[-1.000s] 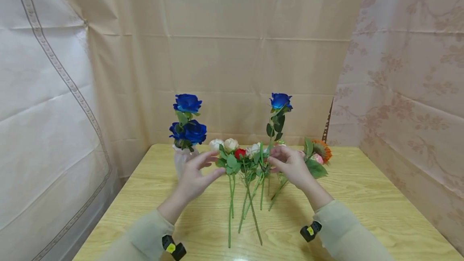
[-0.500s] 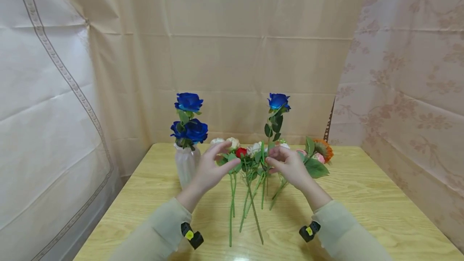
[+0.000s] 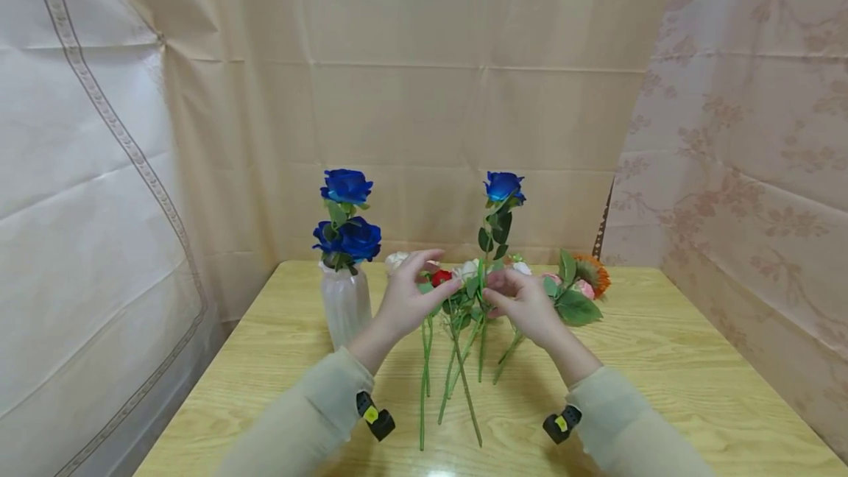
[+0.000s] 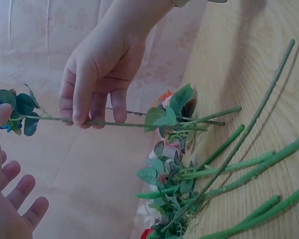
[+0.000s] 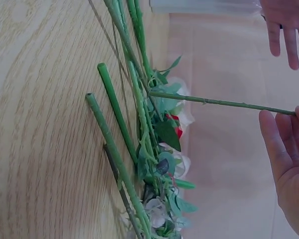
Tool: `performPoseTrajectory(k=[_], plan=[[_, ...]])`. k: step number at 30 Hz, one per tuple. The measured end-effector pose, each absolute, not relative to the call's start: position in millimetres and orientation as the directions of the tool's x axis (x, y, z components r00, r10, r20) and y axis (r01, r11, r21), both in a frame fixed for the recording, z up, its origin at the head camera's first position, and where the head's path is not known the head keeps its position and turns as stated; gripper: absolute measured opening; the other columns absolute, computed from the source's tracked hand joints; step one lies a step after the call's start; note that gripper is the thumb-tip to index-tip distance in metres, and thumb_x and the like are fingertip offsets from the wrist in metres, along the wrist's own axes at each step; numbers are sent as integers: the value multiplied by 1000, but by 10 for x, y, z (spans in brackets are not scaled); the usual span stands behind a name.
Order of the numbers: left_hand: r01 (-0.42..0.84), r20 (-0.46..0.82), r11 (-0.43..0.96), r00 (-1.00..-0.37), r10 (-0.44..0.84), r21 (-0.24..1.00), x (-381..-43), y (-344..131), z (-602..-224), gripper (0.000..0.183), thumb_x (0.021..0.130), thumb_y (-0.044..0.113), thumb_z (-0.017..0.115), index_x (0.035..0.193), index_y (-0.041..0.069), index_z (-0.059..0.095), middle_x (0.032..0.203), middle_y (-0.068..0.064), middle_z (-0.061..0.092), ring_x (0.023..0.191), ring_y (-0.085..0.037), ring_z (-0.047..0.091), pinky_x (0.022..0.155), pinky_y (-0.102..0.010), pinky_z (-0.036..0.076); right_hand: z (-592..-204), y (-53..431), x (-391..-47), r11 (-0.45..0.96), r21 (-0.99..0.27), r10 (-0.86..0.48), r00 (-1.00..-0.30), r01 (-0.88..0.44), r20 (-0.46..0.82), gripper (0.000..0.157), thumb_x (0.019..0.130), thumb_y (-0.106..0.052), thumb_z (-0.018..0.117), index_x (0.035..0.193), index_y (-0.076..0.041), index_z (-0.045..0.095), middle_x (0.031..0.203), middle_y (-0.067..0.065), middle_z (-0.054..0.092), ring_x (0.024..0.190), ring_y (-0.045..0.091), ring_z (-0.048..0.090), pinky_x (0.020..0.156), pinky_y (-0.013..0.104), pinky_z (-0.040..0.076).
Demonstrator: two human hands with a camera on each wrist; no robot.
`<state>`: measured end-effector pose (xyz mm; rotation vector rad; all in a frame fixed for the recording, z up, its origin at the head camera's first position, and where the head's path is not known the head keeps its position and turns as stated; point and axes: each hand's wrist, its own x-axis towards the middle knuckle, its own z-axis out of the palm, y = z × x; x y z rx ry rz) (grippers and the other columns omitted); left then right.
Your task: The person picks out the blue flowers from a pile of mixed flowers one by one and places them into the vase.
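My right hand (image 3: 526, 308) pinches the stem of a blue rose (image 3: 503, 188) between thumb and fingertips. The rose stands upright above the table, its bloom and dark leaves over the hand. In the right wrist view the stem (image 5: 224, 103) runs out from the fingertips. My left hand (image 3: 416, 297) is in the air to the left of this stem, fingers spread and apart from it. The left wrist view shows that hand's fingers (image 4: 21, 191) holding nothing. Behind the left arm stands a white vase (image 3: 346, 308) with several blue roses (image 3: 358, 238) in it.
Loose flowers lie across the middle of the wooden table (image 3: 265, 374), including a red rose (image 3: 441, 277) and white ones, green stems (image 3: 422, 403) pointing forward. An orange flower (image 3: 594, 276) with pink blooms and large leaves lies to the right. Cloth hangs behind and on both sides.
My left hand has moved right, from beside the vase towards the held rose. The right hand, still pinching the stem, has shifted the rose slightly left.
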<state>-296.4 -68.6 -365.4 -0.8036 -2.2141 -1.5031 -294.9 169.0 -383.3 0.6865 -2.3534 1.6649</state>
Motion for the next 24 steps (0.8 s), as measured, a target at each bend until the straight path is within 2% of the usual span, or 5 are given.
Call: performPoseTrajectory(k=[3,8,12,16,24], plan=[[624,570,269,-780,258,734,-2985,-640,-3653,52,93,31,77,139,14,60,131,0,60,116,-28,58,94,-46,54,-3812,1663,-2942,281,-843,-270,-880,-459,390,16,99,5,62,114,9,61,104,25,63,89,49,65,65,35,62],[622,567,262,-782,260,738,-3020,-576,-3640,49,94,25,77,139,15,60,132,2,60,113,-20,59,91,-41,55,-3829,1660,-2967,277,-845,-280,-880,-458,385,18,100,-1,64,117,5,63,106,23,65,88,37,67,67,39,62],[612,553,266,-789,267,745,-3041,-545,-3622,47,95,29,75,138,17,60,131,4,61,113,-16,59,90,-40,56,-3867,1666,-2998,245,-849,-292,-870,-469,397,19,100,-6,66,116,3,64,107,25,65,90,43,67,67,42,62],[599,535,261,-798,277,757,-3059,-520,-3592,44,97,29,73,137,17,61,127,3,62,112,-17,61,86,-36,58,-3887,1657,-3009,232,-845,-302,-861,-482,409,17,99,-8,67,113,1,64,105,25,66,86,37,68,66,38,62],[608,548,263,-792,271,749,-3109,-470,-3540,38,98,33,70,130,12,66,121,-2,67,104,-20,63,81,-32,57,-3898,1616,-3002,223,-842,-311,-855,-491,416,13,99,-7,68,110,-1,65,101,22,66,82,24,68,67,42,62]])
